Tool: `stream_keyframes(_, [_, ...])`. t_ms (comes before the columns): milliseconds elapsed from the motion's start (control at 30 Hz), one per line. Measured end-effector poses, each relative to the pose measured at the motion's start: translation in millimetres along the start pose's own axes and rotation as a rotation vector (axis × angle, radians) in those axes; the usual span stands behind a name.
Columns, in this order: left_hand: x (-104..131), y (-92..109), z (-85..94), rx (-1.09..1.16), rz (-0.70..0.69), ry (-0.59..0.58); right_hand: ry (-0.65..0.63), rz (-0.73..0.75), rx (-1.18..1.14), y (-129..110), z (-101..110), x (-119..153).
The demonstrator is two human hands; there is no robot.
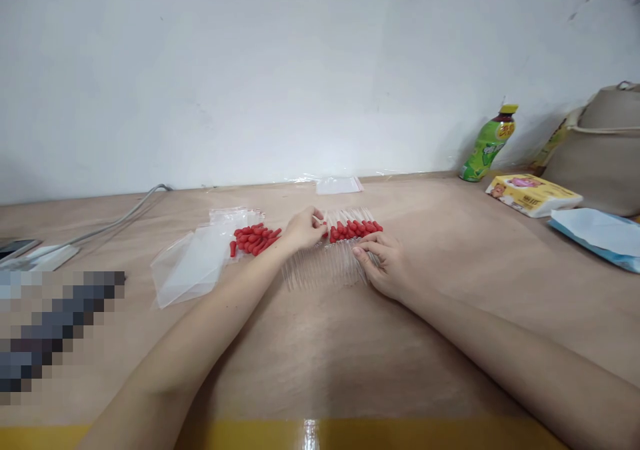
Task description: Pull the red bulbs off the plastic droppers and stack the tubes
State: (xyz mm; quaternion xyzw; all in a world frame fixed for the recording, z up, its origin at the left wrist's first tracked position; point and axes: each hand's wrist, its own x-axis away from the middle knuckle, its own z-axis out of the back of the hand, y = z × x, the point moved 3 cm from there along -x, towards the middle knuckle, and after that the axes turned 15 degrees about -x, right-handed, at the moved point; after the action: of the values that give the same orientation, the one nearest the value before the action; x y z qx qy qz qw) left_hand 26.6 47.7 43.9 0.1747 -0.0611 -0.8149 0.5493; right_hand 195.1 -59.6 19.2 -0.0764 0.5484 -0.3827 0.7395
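Note:
My left hand (306, 230) is closed in a pinch over a row of thin clear dropper tubes, with a red rubber bulb (325, 229) at its fingertips. To the right, my right hand (383, 262) bends over the row's end, its thumb and fingers together by the tubes; what they grip, if anything, is too small to make out. The front row of clear tubes (323, 269) lies side by side on the table. Behind it are more tubes, with red rubber bulbs (355, 230) lined up at their near ends. A loose pile of red bulbs (253, 239) lies left of my left hand.
Clear plastic bags (193, 263) lie on the left, partly under the bulb pile. Another small bag (339, 185) lies by the wall. At right stand a green drink bottle (487, 145), a tissue pack (533, 193), a blue-white packet (597, 233) and a beige bag (595, 150). A grey cable (125, 217) crosses the left.

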Motion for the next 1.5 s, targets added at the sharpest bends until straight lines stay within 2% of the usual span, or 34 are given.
stream_keyframes(100, [9.5, -4.5, 6.8, 0.013, 0.091, 0.061, 0.004, -0.004, -0.001, 1.6, -0.3, 0.5])
stream_keyframes(200, [30.3, -7.2, 21.4, 0.01, 0.065, 0.162, 0.011, -0.006, -0.02, 2.3, -0.6, 1.1])
stream_keyframes(333, [74.4, -8.6, 39.6, -0.043, -0.167, 0.406, 0.047, 0.019, -0.002, -2.7, 1.5, 0.9])
stream_keyframes(433, [103.0, -10.3, 34.9, -0.114, -0.394, 0.428, 0.019, 0.1, 0.081, -10.6, 2.3, 0.4])
stream_keyframes(533, [117.8, -10.9, 22.6, -0.096, -0.577, 0.435, -0.142, 0.193, 0.166, -15.0, -1.9, 1.7])
stream_keyframes(633, [120.7, -9.5, 13.6, -0.04, -0.632, 0.44, -0.274, 0.239, 0.2, -13.4, -6.4, 4.0])
stream_keyframes(767, [121.4, -5.3, 12.0, -0.017, -0.662, 0.424, -0.338, 0.263, 0.165, -11.1, -9.1, 5.5])
stream_keyframes(867, [121.0, -1.6, 15.2, -0.041, -0.642, 0.407, -0.345, 0.285, 0.134, -13.6, -9.5, 5.7])
stream_keyframes(1067, [114.4, 8.1, 12.0, -0.16, -0.659, 0.291, -0.321, 0.329, 0.092, -23.4, -10.0, 6.8])
stream_keyframes(1300, [114.9, 10.5, 11.4, -0.151, -0.664, 0.307, -0.387, 0.314, 0.091, -24.6, -13.4, 9.3])
stream_keyframes(1500, [117.5, 15.1, 15.1, -0.219, -0.691, 0.244, -0.448, 0.402, 0.011, -28.8, -14.3, 10.2])
